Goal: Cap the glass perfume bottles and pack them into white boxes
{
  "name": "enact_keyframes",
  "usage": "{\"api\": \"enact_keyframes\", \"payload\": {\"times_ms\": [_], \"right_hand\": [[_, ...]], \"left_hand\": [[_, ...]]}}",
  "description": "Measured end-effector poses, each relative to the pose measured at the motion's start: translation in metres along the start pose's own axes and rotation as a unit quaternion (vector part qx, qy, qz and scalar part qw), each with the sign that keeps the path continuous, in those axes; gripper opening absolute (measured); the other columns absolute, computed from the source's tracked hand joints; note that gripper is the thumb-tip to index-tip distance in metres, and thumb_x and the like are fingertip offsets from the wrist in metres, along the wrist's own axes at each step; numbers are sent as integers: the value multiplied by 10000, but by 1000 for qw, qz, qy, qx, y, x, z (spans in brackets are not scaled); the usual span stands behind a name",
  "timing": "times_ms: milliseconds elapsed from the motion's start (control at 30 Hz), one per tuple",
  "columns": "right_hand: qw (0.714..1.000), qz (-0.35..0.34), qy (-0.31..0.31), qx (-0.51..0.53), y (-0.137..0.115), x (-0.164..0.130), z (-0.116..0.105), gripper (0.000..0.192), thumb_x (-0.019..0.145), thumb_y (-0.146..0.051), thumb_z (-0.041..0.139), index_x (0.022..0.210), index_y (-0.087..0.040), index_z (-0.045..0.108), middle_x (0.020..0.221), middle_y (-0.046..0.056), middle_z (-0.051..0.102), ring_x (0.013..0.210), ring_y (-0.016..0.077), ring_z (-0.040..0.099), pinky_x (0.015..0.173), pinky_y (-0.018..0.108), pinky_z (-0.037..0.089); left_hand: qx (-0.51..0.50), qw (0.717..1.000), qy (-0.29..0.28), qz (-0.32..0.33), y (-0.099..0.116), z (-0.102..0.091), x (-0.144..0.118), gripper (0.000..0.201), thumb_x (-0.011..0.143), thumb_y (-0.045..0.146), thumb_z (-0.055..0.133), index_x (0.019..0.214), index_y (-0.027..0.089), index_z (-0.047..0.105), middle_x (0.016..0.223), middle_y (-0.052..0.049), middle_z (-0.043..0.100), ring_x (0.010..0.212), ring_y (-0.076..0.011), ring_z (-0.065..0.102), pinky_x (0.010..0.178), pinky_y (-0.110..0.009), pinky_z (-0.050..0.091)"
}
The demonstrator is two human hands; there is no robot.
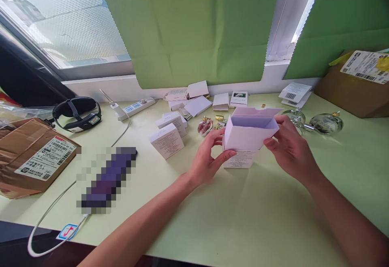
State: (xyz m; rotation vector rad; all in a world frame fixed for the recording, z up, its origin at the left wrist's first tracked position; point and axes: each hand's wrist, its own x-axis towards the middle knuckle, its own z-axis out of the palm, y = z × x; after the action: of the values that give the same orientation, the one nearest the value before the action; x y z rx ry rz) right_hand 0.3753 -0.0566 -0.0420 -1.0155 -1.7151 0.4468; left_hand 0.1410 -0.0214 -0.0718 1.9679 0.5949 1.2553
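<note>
A small white carton point(247, 133) is upright in front of me, its top open and a flap standing up at the back. Its upper front is plain; fine print covers the panel below, and I cannot tell whether that panel belongs to a second carton behind. My left hand point(211, 153) grips the left side, thumb across the front. On the right, my right hand point(291, 147) pinches the upper edge. Just behind the left fingers lie a glass ornament with reddish contents point(205, 126) and small gold caps point(219, 117), partly hidden.
White printed cartons point(167, 141) stand to the left, with several more boxes point(198, 105) behind. Round glass bottles point(326, 124) lie at right near folded papers point(295, 93). Brown parcels point(355, 84) point(36, 157), a headset point(77, 115), a power strip point(136, 108) and a cabled phone point(109, 180) occupy the sides.
</note>
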Motion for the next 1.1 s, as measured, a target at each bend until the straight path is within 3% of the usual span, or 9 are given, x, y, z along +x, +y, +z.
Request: {"api": "enact_keyframes", "payload": {"times_ms": [200, 533, 633, 800, 900, 1100], "right_hand": [[999, -33, -9, -21, 3, -1, 0, 101, 963, -357, 590, 1054, -328, 624, 1066, 63, 478, 959, 244, 512, 717, 392, 481], [996, -38, -29, -74, 0, 1, -1, 106, 967, -394, 569, 959, -299, 615, 1031, 59, 508, 918, 234, 523, 700, 382, 479], [999, -15, -20, -38, 0, 0, 3, 119, 943, -418, 603, 973, -309, 639, 1039, 57, 525, 930, 237, 531, 698, 376, 491], [996, 19, 47, 70, -7, -3, 10, 258, 942, -461, 596, 1188, -388, 622, 1139, 49, 539, 998, 249, 540, 749, 385, 498], [993, 18, 84, 79, -12, -4, 11, 195, 938, -444, 610, 1123, -403, 654, 1113, 58, 541, 938, 255, 542, 703, 392, 487], [993, 33, 64, 91, -15, -3, 8, 124, 920, -460, 623, 1020, -405, 672, 1065, 62, 543, 926, 269, 553, 670, 399, 477]], "left_hand": [[20, 1000, 3, 16, 0, -3, 3, 321, 960, 312, 621, 1274, 258, 580, 1243, -98, 626, 1090, -204, 617, 952, -392, 554], [7, 1000, 2, 6, 0, -3, 2, 345, 961, 324, 619, 1293, 264, 548, 1287, -104, 606, 1153, -223, 604, 970, -406, 551], [1, 1000, 0, 8, 0, -4, 3, 321, 971, 309, 603, 1285, 265, 559, 1267, -96, 609, 1132, -211, 609, 960, -391, 556], [12, 1000, -10, 4, 3, -3, 2, 343, 961, 278, 619, 1296, 263, 550, 1286, -101, 605, 1149, -213, 601, 961, -382, 549], [9, 1000, -13, 8, 2, -2, 1, 384, 960, 266, 622, 1330, 263, 518, 1280, -94, 614, 1135, -203, 607, 980, -387, 540], [2, 1000, -8, -4, 0, -1, 0, 457, 924, 296, 678, 1344, 268, 500, 1321, -102, 607, 1159, -224, 619, 992, -414, 546]]}}
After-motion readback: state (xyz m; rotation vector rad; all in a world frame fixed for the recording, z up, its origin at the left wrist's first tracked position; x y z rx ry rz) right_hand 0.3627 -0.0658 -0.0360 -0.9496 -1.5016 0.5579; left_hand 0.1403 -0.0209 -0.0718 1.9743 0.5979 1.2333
